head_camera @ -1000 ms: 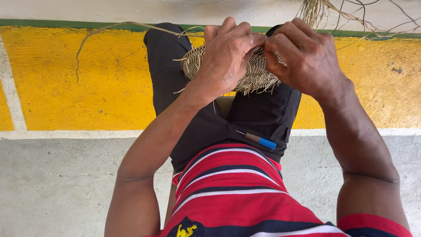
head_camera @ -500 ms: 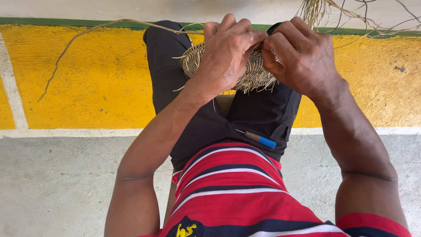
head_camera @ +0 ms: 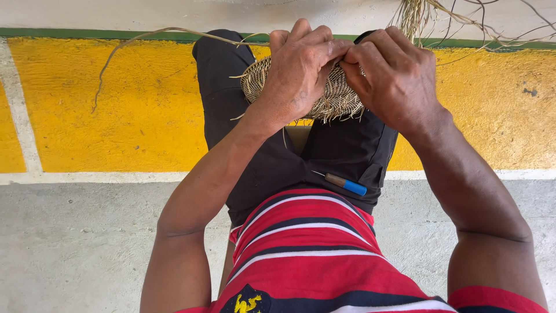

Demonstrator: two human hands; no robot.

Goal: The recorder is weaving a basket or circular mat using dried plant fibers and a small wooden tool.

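A: What fills most of the view?

B: The floor: a wide yellow painted band (head_camera: 116,104) with a thin green stripe (head_camera: 87,33) along its far edge, and bare grey concrete (head_camera: 69,243) on the near side.

A: And the person?

B: Seated, seen from above. A red shirt with white and dark stripes (head_camera: 313,243) is nearest the camera, and black trousers (head_camera: 341,148) cover the lap beyond it.

A: Where is the piece being worked?

B: A round woven straw piece (head_camera: 336,98) sits above the knees, over the yellow band, held between both hands.

A: How is it gripped?

B: The left hand (head_camera: 298,66) is clenched over its left and upper part, fingers curled across the weave. The right hand (head_camera: 394,75) is closed on its right edge, and the fingertips of both meet at the top, pinching there.

A: Anything smaller?

B: A loose straw strand (head_camera: 133,49) runs from the piece out to the left, arcing over the yellow paint. More loose straw (head_camera: 417,14) lies at the top right. A small tool with a blue handle (head_camera: 344,184) rests on the lap, just below the hands and apart from them.
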